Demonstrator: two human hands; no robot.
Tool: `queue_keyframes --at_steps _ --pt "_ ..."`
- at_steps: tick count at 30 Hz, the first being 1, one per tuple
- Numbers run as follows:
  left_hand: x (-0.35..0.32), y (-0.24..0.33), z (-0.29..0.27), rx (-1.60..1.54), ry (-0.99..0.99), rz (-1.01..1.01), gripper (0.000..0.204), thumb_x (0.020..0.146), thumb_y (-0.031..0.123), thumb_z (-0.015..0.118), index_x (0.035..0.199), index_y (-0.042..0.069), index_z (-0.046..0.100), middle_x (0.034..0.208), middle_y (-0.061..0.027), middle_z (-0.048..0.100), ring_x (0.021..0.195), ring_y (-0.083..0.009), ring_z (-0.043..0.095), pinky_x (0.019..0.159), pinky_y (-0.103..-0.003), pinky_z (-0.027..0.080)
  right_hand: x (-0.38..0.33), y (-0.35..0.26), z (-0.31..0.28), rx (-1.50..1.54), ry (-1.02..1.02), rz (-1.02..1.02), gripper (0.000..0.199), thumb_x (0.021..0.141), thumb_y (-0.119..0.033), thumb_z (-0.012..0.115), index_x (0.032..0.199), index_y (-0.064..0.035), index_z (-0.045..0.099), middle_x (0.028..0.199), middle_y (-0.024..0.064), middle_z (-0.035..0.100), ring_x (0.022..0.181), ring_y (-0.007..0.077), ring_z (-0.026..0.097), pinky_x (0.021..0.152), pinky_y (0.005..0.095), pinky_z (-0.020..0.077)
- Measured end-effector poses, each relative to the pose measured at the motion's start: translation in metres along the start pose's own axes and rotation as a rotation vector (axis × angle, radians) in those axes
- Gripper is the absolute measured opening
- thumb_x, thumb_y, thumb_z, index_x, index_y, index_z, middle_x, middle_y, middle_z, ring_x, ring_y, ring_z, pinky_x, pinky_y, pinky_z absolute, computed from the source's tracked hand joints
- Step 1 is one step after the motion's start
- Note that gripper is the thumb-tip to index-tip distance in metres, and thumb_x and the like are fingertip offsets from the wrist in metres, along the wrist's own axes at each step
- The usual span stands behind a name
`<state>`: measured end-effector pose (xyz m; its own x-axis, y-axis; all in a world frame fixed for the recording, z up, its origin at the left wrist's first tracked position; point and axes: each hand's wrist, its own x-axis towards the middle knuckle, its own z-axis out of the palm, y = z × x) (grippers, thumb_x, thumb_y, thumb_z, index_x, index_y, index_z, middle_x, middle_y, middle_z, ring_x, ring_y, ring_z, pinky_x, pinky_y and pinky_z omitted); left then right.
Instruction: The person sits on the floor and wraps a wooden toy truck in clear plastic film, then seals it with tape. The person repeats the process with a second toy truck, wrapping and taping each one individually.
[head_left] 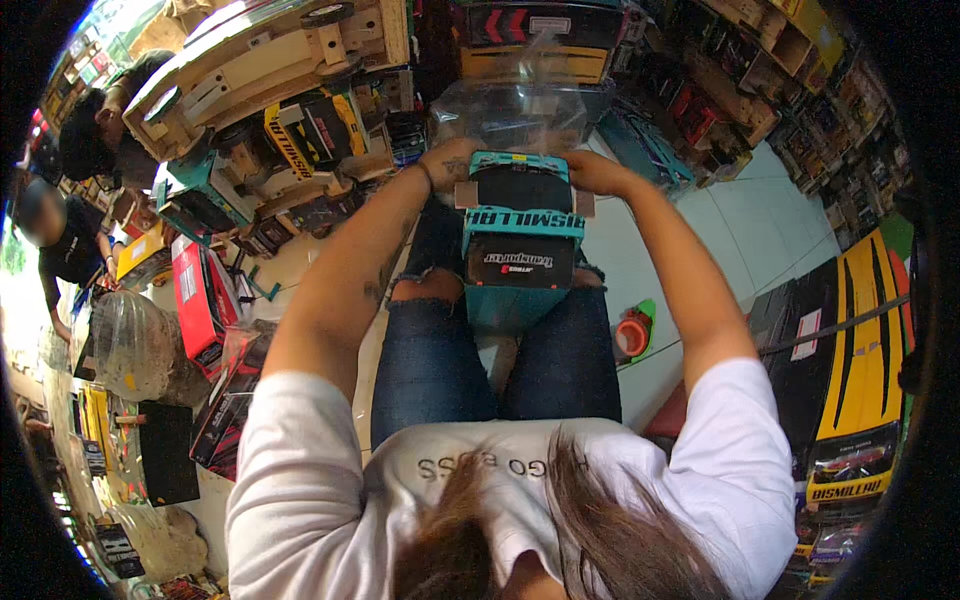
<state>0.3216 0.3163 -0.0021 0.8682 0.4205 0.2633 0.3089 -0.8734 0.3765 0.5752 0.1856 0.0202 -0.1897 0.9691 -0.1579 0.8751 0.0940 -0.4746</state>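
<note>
On my lap, between my knees, rests a teal and black toy truck (520, 250), its lettered panels facing up. My left hand (450, 165) grips its far left corner, and my right hand (597, 172) is closed round the far right corner. The fingertips of both are partly hidden. Small brown flaps stick out from the truck's two sides. Just beyond my hands spreads a crumpled sheet of clear plastic (510, 112); whether it touches the truck I cannot tell.
An orange roll (632, 335) on a green piece lies by my right knee. Unpainted wooden truck bodies (270, 60) stand at far left, a red box (195, 295) at left, a yellow and black truck (850, 340) at right. Two people (110, 130) are at left.
</note>
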Motion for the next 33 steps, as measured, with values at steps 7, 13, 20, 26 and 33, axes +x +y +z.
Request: queue_keyframes --at_steps 7,13,20,26,33 --pt "-0.065 0.092 -0.048 -0.241 0.661 -0.192 0.009 0.086 0.007 0.05 0.087 -0.001 0.053 0.079 -0.0193 0.056 0.074 -0.0341 0.057 0.069 -0.04 0.046 -0.078 -0.074 -0.005 0.323 0.839 -0.151 0.024 0.09 -0.026 0.06 0.089 -0.0025 0.055 0.07 0.0111 0.057 0.063 0.0232 0.055 0.058 0.0354 0.0407" --pt "-0.161 0.162 -0.014 -0.039 0.934 0.134 0.006 0.083 0.003 0.058 0.088 0.0 0.055 0.085 -0.0156 0.056 0.078 -0.0323 0.055 0.071 -0.039 0.045 -0.161 -0.118 0.062 -0.12 1.048 -0.643 0.013 0.084 -0.016 0.066 0.086 -0.0109 0.054 0.073 0.0083 0.057 0.06 0.0292 0.055 0.057 0.0393 0.0421" --pt "-0.167 0.174 -0.021 -0.041 0.821 -0.055 0.016 0.079 -0.001 0.06 0.095 0.0 0.057 0.09 -0.0143 0.061 0.084 -0.031 0.058 0.075 -0.038 0.047 -0.18 -0.136 0.073 -0.1 0.818 -0.334 0.018 0.081 -0.015 0.068 0.08 -0.0079 0.052 0.073 0.0085 0.056 0.061 0.0312 0.054 0.058 0.0411 0.0425" --pt "-0.194 0.18 0.005 0.08 0.989 0.048 0.016 0.075 0.001 0.063 0.089 0.005 0.057 0.097 -0.0103 0.062 0.089 -0.032 0.058 0.084 -0.041 0.045 -0.19 -0.12 0.082 -0.355 0.969 -0.65 0.013 0.08 -0.009 0.067 0.085 -0.0066 0.055 0.084 0.0104 0.059 0.077 0.0311 0.059 0.068 0.0404 0.0478" --pt "-0.256 0.156 0.078 -0.042 0.312 -0.054 0.021 0.08 0.012 0.06 0.099 0.005 0.059 0.102 -0.014 0.061 0.095 -0.035 0.057 0.092 -0.043 0.043 -0.203 -0.055 0.172 -0.461 0.359 -0.37 0.017 0.084 -0.018 0.061 0.094 -0.0049 0.059 0.093 0.0093 0.059 0.089 0.0285 0.058 0.081 0.0398 0.0461"
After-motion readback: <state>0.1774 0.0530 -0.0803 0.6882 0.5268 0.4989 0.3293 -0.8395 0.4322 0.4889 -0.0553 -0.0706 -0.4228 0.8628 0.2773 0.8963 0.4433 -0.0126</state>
